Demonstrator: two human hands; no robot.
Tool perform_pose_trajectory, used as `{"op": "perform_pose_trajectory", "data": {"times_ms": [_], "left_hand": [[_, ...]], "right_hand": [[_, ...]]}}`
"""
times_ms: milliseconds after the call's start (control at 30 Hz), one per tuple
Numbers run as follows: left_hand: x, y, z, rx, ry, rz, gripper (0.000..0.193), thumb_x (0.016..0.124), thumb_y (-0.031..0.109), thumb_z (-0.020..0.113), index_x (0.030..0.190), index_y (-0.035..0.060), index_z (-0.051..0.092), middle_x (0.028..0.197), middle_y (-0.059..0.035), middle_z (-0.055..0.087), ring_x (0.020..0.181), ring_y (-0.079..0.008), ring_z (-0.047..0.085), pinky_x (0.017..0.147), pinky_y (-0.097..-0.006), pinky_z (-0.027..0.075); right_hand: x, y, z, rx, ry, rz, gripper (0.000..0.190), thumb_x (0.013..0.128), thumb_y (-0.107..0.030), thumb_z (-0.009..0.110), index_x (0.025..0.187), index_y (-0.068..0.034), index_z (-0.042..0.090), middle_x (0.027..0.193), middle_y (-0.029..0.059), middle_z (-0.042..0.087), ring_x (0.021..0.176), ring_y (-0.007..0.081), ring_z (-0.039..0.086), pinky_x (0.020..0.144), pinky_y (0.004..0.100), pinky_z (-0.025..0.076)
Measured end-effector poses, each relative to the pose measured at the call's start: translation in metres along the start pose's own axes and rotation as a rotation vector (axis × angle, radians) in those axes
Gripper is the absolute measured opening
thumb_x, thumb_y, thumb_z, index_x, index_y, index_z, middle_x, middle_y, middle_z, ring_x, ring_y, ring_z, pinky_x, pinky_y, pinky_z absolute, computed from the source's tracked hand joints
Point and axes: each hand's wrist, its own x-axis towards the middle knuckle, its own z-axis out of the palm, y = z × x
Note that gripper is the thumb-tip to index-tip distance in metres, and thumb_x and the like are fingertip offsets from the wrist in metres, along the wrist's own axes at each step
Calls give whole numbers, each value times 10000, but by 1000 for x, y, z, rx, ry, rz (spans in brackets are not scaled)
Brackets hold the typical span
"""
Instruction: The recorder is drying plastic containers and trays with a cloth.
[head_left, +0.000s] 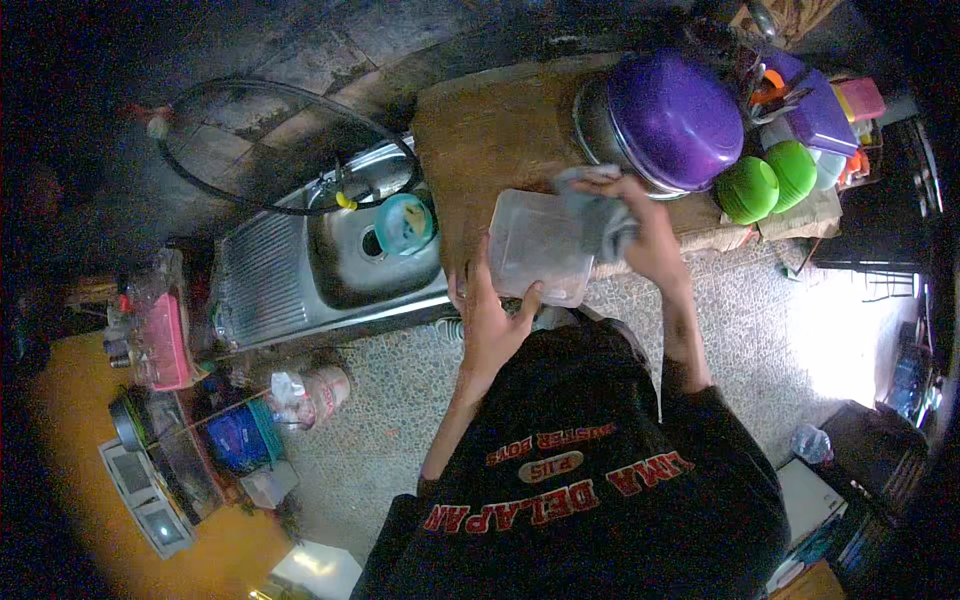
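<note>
A translucent plastic container (538, 244) is tilted near the front edge of the brown-covered counter. Its lower left side rests in my left hand (495, 315), with the thumb on its near edge and the fingers at its left side. My right hand (651, 236) grips a grey cloth (606, 217) at the container's right side. Part of the cloth is blurred, and whether it presses on the container is hard to tell. Just beyond my right hand lies a large purple plastic basin (675, 120), leaning on a metal bowl (596, 127).
Left of the counter covering (480, 135) is a steel sink (360, 277) holding a teal bowl (405, 223); a black hose (262, 84) loops over it. Stacked green bowls (748, 189), a purple container (825, 116) and utensils stand at the right. A bucket (328, 394) stands on the pebbled floor.
</note>
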Motion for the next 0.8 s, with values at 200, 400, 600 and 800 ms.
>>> {"op": "perform_pose_trajectory", "data": {"times_ms": [200,400,600,800], "left_hand": [[3,8,1,-22,66,34,956,903,443,814,1603,-6,341,1538,-285,440,1440,-452,407,1191,-617,258],[16,40,-12,155,-15,241,1049,767,520,910,1600,118,415,1521,-270,383,1394,-466,425,1146,-573,358],[24,24,-14,241,-91,167,908,790,523,884,1534,132,540,1511,-252,413,1373,-449,458,1069,-536,438],[22,21,0,437,-15,260,915,807,514,854,1562,123,515,1713,-160,334,1355,-433,507,1099,-532,404]], "right_hand": [[-68,60,12,74,372,324,629,861,102,620,1470,33,475,1217,150,684,1110,233,665,986,382,530],[-55,41,44,273,349,234,714,857,60,621,1541,9,420,1342,173,674,1245,230,624,1090,353,460],[-18,-12,12,79,97,74,793,810,-13,719,1556,-51,453,1611,148,516,1493,320,482,1201,434,409],[-19,-17,30,-482,-62,-154,769,725,56,690,1471,-74,558,1630,185,464,1511,380,432,1256,515,357]]}}
